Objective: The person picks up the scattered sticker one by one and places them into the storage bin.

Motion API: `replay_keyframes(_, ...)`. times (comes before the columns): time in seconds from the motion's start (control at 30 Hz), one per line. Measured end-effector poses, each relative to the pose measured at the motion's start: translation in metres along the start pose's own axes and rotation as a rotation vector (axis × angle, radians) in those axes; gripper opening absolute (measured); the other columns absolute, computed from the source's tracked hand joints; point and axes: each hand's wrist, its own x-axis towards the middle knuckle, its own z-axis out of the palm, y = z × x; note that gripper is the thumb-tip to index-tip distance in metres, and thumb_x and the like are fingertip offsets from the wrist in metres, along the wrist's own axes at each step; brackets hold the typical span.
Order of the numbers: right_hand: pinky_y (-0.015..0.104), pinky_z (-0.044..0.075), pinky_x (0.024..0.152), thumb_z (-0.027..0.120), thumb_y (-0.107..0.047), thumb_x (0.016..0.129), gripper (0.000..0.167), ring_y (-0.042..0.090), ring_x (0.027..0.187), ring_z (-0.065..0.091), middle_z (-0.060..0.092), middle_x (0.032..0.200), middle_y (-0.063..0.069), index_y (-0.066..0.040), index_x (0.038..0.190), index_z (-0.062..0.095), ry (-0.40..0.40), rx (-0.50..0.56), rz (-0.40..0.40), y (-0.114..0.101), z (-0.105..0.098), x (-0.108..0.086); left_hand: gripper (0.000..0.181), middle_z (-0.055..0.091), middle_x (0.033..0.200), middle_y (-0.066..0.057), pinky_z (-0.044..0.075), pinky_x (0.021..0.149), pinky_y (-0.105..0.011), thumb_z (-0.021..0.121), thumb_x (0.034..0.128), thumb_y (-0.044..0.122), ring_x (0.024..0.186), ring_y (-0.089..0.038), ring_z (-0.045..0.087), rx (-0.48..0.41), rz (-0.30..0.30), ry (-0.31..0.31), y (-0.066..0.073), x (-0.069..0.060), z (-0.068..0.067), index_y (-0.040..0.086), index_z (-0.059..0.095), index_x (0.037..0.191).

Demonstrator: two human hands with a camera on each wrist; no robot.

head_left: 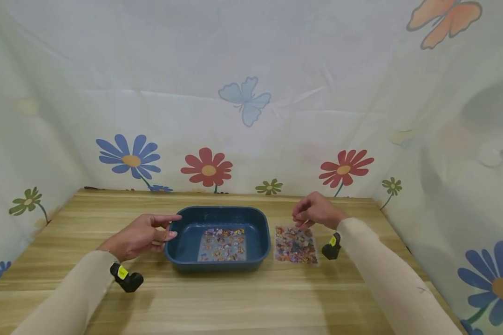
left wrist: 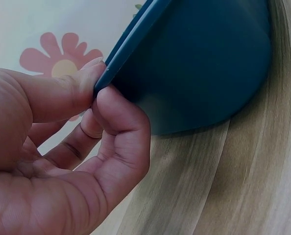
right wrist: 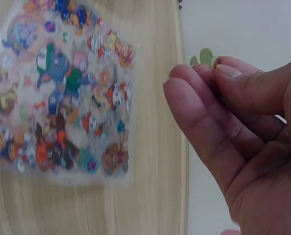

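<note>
A dark blue plastic basin (head_left: 218, 266) stands on the table, with a sheet of small cartoon stickers (head_left: 224, 246) lying flat inside. At its left side my left hand (head_left: 140, 237) pinches the rim between thumb and bent forefinger, as the left wrist view shows close up on the basin wall (left wrist: 199, 68). A second, transparent sticker sheet (head_left: 295, 246) with colourful cartoon dogs lies right of the basin. My right hand (head_left: 316, 211) hovers near its far edge, fingers loosely bent. In the right wrist view nothing shows between the fingers (right wrist: 194, 107), which are apart from the sheet.
The wooden table (head_left: 234, 302) extends in front of the basin and to both sides. A pale cloth wall (head_left: 163, 116) printed with flowers and butterflies rises behind the table and at its sides. Black wrist devices (head_left: 126, 278) sit on both sleeves.
</note>
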Motion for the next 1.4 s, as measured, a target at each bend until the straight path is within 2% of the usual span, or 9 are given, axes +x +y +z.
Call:
replay_keyframes(0.13, 0.045, 0.064, 0.080, 0.067, 0.003, 0.095, 0.015, 0.026, 0.082, 0.074, 0.071, 0.108, 0.032, 0.011, 0.106, 0.072, 0.008, -0.027, 0.019, 0.004, -0.005, -0.002, 0.071, 0.049, 0.113, -0.009, 0.055, 0.070, -0.028, 0.073, 0.0976, 0.014, 0.080, -0.020, 0.059, 0.005, -0.007, 0.009, 0.000, -0.001, -0.001, 0.010, 0.040, 0.161)
replay_keyframes(0.3, 0.045, 0.064, 0.082, 0.068, 0.002, 0.095, 0.012, 0.029, 0.086, 0.074, 0.072, 0.107, 0.031, 0.008, 0.104, 0.074, 0.047, -0.080, 0.019, 0.008, -0.011, -0.004, 0.072, 0.047, 0.113, -0.009, 0.054, 0.069, -0.028, 0.073, 0.0981, 0.015, 0.080, -0.019, 0.059, 0.011, 0.013, 0.001, 0.002, -0.002, -0.002, 0.009, 0.038, 0.161)
replay_keyframes(0.47, 0.047, 0.063, 0.086, 0.068, 0.001, 0.095, 0.016, 0.030, 0.091, 0.073, 0.073, 0.107, 0.027, 0.008, 0.108, 0.074, 0.071, -0.130, 0.046, 0.013, -0.011, -0.007, 0.073, 0.044, 0.110, -0.009, 0.049, 0.064, -0.027, 0.072, 0.0985, 0.013, 0.074, -0.018, 0.054, -0.015, 0.028, -0.027, 0.002, -0.004, -0.005, 0.008, 0.036, 0.162)
replay_keyframes(0.67, 0.044, 0.063, 0.085, 0.068, 0.000, 0.094, 0.018, 0.029, 0.094, 0.072, 0.074, 0.109, 0.022, 0.006, 0.110, 0.074, 0.106, -0.203, 0.061, 0.021, -0.010, -0.005, 0.072, 0.046, 0.110, -0.008, 0.052, 0.067, -0.028, 0.072, 0.0985, 0.014, 0.076, -0.019, 0.056, -0.005, 0.030, -0.022, 0.002, -0.002, -0.004, 0.009, 0.038, 0.162)
replay_keyframes(0.9, 0.038, 0.057, 0.085, 0.076, -0.009, 0.090, 0.014, 0.021, 0.093, 0.066, 0.077, 0.103, 0.010, -0.005, 0.104, 0.078, 0.190, -0.380, 0.065, 0.036, 0.003, 0.002, 0.071, 0.046, 0.111, -0.009, 0.053, 0.068, -0.028, 0.073, 0.0976, 0.014, 0.078, -0.020, 0.057, -0.005, 0.020, -0.013, 0.002, -0.003, -0.002, 0.008, 0.039, 0.161)
replay_keyframes(1.07, 0.043, 0.057, 0.087, 0.078, -0.010, 0.089, 0.017, 0.025, 0.095, 0.066, 0.074, 0.104, 0.011, -0.004, 0.105, 0.076, 0.265, -0.385, 0.135, 0.041, 0.016, 0.005, 0.072, 0.045, 0.110, -0.009, 0.053, 0.067, -0.028, 0.073, 0.0977, 0.013, 0.077, -0.019, 0.057, -0.023, 0.028, -0.020, 0.000, -0.004, -0.002, 0.008, 0.038, 0.161)
replay_keyframes(1.23, 0.037, 0.056, 0.076, 0.080, -0.009, 0.089, 0.008, 0.023, 0.085, 0.065, 0.072, 0.093, 0.010, -0.004, 0.095, 0.075, 0.289, -0.421, 0.202, 0.043, 0.023, 0.004, 0.073, 0.046, 0.109, -0.009, 0.049, 0.064, -0.027, 0.073, 0.0977, 0.015, 0.074, -0.020, 0.054, -0.016, 0.030, -0.020, 0.001, -0.003, -0.001, 0.007, 0.038, 0.161)
replay_keyframes(1.4, 0.030, 0.050, 0.066, 0.082, -0.005, 0.084, 0.011, 0.021, 0.076, 0.062, 0.070, 0.083, 0.009, -0.003, 0.082, 0.072, 0.285, -0.461, 0.191, 0.042, 0.026, 0.002, 0.074, 0.049, 0.112, -0.009, 0.054, 0.068, -0.027, 0.075, 0.0965, 0.016, 0.077, -0.019, 0.058, -0.012, 0.014, -0.006, 0.003, -0.002, 0.001, 0.008, 0.039, 0.161)
